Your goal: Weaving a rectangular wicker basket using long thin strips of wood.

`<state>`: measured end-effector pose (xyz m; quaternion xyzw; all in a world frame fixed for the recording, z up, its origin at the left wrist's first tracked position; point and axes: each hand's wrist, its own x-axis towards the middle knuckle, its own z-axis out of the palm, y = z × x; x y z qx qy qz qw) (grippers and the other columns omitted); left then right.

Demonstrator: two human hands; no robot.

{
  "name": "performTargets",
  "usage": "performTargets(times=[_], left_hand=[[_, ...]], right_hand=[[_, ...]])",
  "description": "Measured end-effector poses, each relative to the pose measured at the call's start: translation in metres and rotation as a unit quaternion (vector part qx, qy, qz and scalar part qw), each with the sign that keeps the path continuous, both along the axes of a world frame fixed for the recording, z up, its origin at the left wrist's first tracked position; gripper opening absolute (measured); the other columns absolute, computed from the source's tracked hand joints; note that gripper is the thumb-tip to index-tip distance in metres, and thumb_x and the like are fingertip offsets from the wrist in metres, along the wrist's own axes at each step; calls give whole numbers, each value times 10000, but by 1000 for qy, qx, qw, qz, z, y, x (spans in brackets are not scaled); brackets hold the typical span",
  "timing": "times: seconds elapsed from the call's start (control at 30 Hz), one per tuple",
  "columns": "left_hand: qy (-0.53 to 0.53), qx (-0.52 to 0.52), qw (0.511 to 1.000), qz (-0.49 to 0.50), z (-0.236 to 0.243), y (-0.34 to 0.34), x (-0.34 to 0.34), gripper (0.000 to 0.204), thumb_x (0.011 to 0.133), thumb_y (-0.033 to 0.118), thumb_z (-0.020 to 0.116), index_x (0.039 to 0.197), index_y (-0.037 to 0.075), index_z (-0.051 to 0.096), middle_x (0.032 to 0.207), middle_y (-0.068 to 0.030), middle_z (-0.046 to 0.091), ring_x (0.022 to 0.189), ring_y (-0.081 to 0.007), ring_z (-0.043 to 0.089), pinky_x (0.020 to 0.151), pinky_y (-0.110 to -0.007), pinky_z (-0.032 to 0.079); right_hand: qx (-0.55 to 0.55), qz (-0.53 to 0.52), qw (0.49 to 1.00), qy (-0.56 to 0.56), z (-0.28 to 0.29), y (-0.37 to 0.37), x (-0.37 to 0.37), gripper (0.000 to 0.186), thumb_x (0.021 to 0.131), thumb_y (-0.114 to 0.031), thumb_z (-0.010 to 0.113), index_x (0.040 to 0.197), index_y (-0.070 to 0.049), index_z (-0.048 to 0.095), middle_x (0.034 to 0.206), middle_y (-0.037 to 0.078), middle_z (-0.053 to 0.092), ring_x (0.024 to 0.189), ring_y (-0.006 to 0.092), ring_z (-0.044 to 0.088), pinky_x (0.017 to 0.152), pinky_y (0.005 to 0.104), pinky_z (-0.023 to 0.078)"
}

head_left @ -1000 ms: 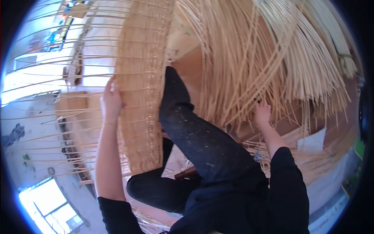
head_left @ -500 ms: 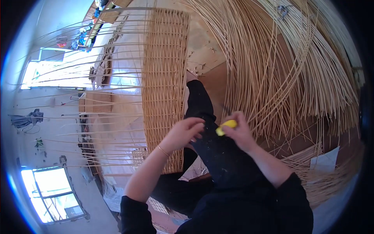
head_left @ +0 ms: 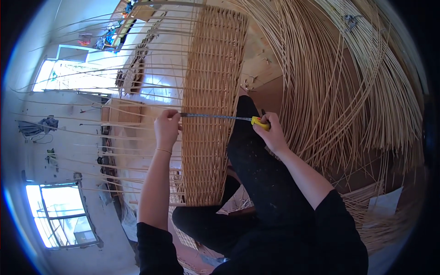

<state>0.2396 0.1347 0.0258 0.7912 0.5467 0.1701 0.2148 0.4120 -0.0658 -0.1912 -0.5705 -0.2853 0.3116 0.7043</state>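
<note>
Your right hand (head_left: 273,133) covers part of the yellow tape measure (head_left: 260,123), and your left hand (head_left: 167,128) hides the tip of its blade (head_left: 208,116); the markings are too small to read (a dark, narrow thing by your right fingers is hard to make out, too). The upper edge of the view cuts off the canes (head_left: 307,68). Your right fingers grasp the case over your leg (head_left: 261,169), near the right edge of the woven panel (head_left: 213,82); your left fingertips pinch the blade's end by its left edge. The blade runs left to right, dipping slightly rightward, crosswise to the panel's upright long axis.
</note>
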Motion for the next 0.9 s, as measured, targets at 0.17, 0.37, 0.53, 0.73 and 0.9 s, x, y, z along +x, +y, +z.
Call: performTargets(times=[0.17,0.37,0.53,0.73,0.9], left_hand=[[-19,13,999,41,-20,-8,5,225,901,150,634,972,-58,683,710,-110,679,485,-170,633,485,-316,490],[82,62,995,6,-19,-20,12,202,974,172,527,978,-10,614,708,-178,652,531,-277,657,528,-399,502],[144,130,980,-46,-22,-27,11,186,976,161,494,1020,-1,574,814,-239,663,754,-429,651,659,-497,498],[210,185,955,-97,-20,-37,12,184,959,141,494,1078,13,550,927,-269,657,863,-467,621,728,-537,478],[252,182,946,-88,-24,-38,11,216,959,144,483,1122,10,532,940,-263,665,871,-468,626,742,-539,485]], right_hand=[[-19,6,998,-55,-18,-3,0,349,810,-136,748,996,-14,478,1070,130,459,982,259,525,909,334,432],[-28,4,999,-42,-21,-7,-3,322,805,-124,739,1017,-24,519,1102,134,478,1016,278,543,918,339,439],[-33,15,999,-23,-20,-15,-3,307,810,-134,716,1042,-33,540,1115,137,488,1042,297,542,933,350,431],[-59,17,986,-153,-16,-18,-3,296,841,-193,661,1105,-74,599,1113,155,534,1067,344,541,951,396,440],[-110,37,967,-227,-15,-11,-2,233,876,-214,611,1082,-109,643,1081,147,579,1047,366,552,907,442,473]])
